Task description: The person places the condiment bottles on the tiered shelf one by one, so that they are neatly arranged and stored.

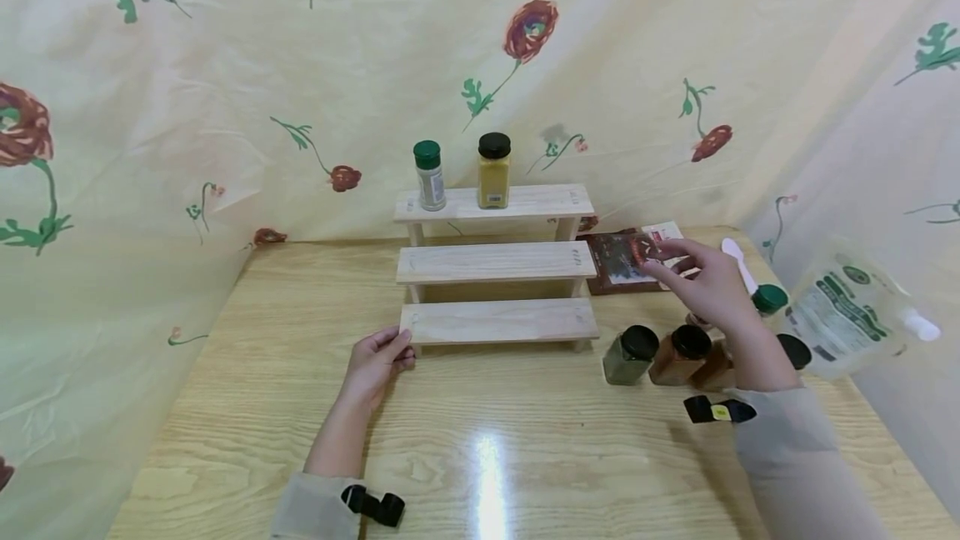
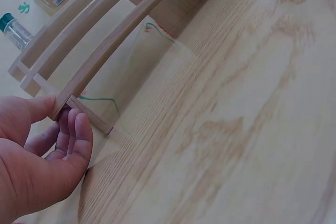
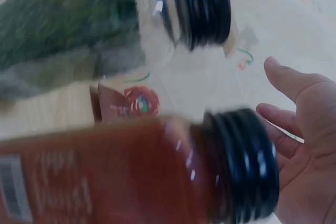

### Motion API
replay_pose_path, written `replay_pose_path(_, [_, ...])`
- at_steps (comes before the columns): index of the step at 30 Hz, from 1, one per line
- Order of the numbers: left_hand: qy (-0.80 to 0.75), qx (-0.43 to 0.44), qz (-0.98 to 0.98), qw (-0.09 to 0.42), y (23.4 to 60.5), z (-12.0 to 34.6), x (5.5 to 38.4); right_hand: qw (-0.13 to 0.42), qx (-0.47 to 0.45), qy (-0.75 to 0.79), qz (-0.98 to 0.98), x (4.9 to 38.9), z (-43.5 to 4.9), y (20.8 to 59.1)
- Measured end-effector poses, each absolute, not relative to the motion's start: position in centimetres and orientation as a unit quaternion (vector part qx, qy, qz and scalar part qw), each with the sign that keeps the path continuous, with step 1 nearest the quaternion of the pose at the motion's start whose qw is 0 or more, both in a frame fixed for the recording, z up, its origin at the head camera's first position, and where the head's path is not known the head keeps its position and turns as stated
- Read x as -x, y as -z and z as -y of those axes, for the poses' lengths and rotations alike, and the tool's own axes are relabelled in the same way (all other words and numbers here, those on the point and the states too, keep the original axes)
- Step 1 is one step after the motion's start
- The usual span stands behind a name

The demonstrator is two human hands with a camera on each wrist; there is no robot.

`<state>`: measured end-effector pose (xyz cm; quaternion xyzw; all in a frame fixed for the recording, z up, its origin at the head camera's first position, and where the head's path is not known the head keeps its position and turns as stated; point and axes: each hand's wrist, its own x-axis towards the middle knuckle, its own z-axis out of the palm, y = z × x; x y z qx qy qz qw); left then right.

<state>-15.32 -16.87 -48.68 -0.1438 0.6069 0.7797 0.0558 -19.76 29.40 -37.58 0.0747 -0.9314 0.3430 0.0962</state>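
Note:
My left hand grips the left end of the lowest step of a three-tier wooden rack, thumb on top and fingers curled below, as the left wrist view also shows. On the top step stand a green-capped shaker and a black-capped jar of yellow spice. My right hand reaches over a dark brown packet lying right of the rack. In the right wrist view the right thumb and fingers are apart with nothing between them.
Below the right hand stand a jar of green herbs, a red-brown spice jar and other jars partly hidden by the forearm. A white spoon, a green-capped jar and a clear refill pouch are at the right. Floral cloth hangs behind.

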Motion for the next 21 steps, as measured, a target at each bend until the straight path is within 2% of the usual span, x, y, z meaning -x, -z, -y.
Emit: replay_pose_path(21, [-0.774, 0.146, -0.613, 0.057, 48.7, 16.9, 15.3, 0.116, -0.028, -0.322, 0.939, 17.5, -35.2, 39.5])
